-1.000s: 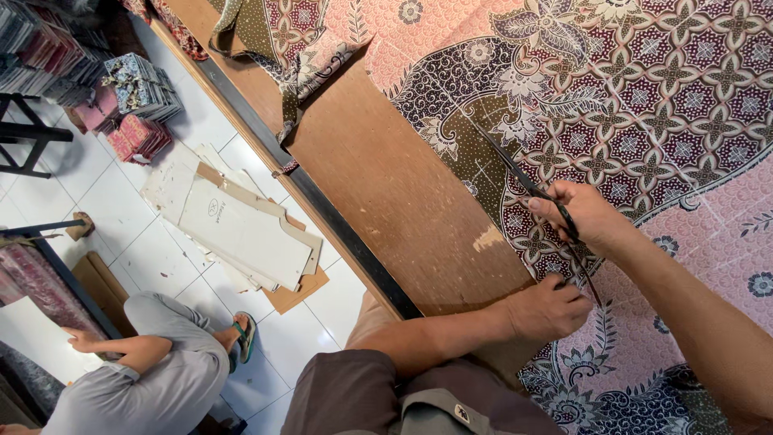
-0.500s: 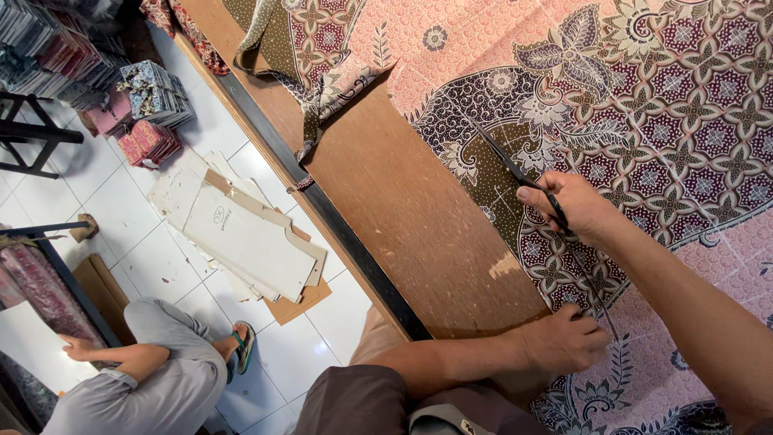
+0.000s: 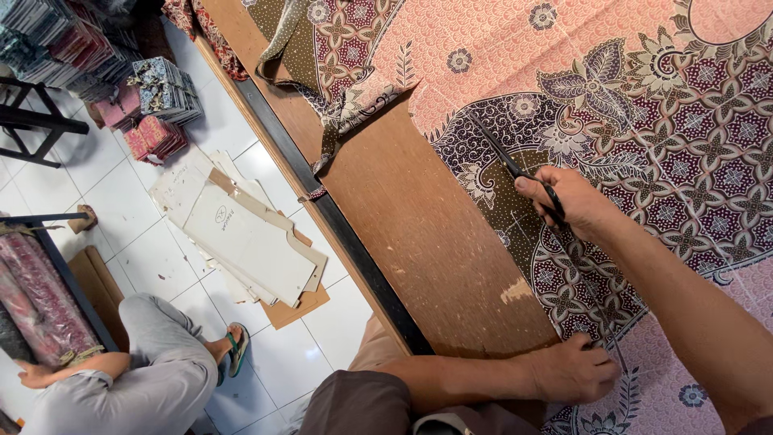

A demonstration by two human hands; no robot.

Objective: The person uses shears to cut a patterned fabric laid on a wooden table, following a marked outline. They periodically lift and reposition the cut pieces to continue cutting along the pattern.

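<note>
A large batik cloth in pink, brown and dark purple patterns lies spread over a brown wooden table. My right hand grips black scissors, whose blades point up-left along the cloth near its cut edge. My left hand presses flat on the cloth near the table's front edge, fingers spread on the fabric. A loose strip of cut cloth trails over the table's far left part.
Cardboard pattern pieces lie on the white tiled floor left of the table. Another person sits on the floor at lower left. Stacks of folded fabric and a black rack stand at upper left.
My right hand with the scissors has moved further up along the cloth, away from my left hand. The left hand stays pressed on the fabric.
</note>
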